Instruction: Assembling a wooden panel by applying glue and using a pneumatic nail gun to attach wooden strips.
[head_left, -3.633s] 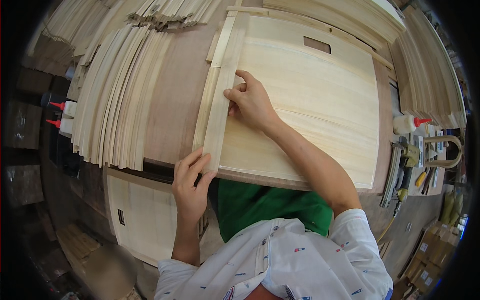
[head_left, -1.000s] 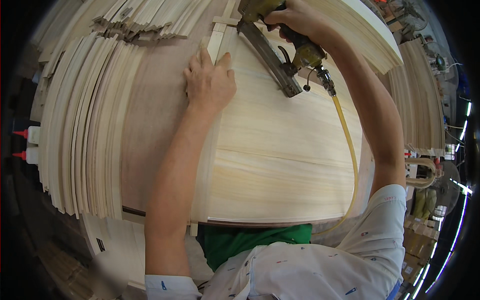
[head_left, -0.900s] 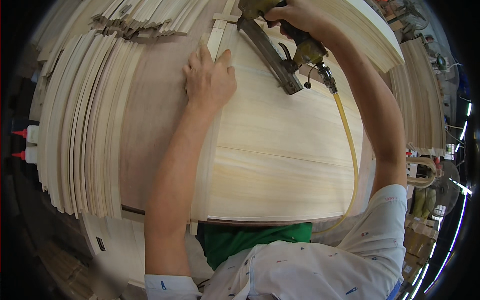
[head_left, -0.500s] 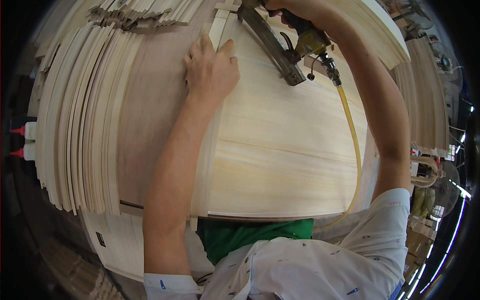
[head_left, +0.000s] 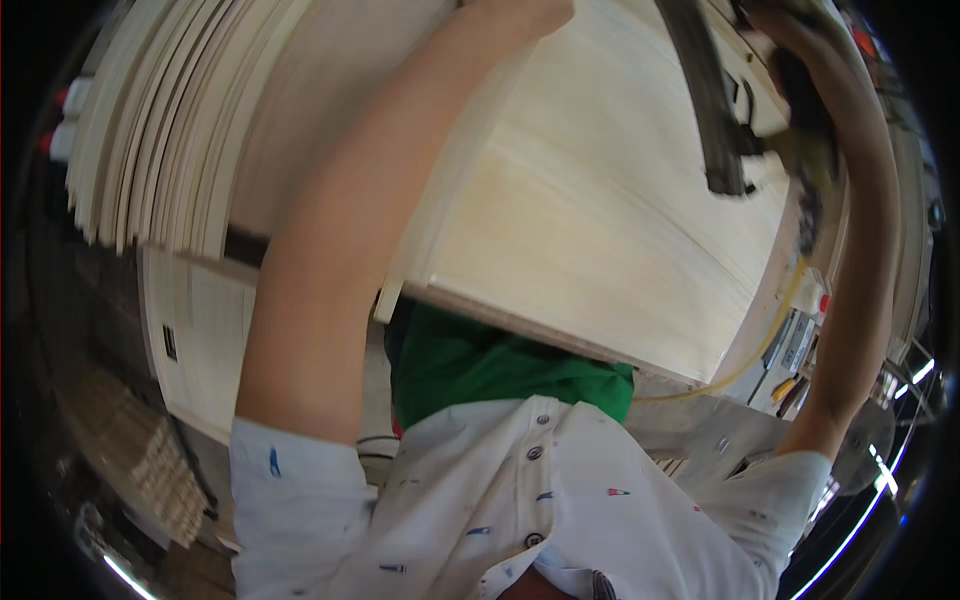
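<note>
L hand point(head_left: 525, 14) at far edge of view, fingers cut off, can't tell if spread or closed; wood strip point(head_left: 432, 220) close by, along L edge of pale panel point(head_left: 590, 220). R hand point(head_left: 808, 32), far R, blurred, wrapped round grip of nail gun point(head_left: 712, 120), at panel's R side. Yellow hose point(head_left: 786, 310) trails twd near side. Slat stack point(head_left: 170, 120) on L.

A hand could pass over the pale wooden panel point(head_left: 590, 225), between the left forearm point(head_left: 335, 230) and the nail gun point(head_left: 708, 110) in the right hand point(head_left: 808, 42). A yellow hose point(head_left: 742, 373) curves around the near right corner; stacked wooden strips point(head_left: 170, 125) block the far left.
</note>
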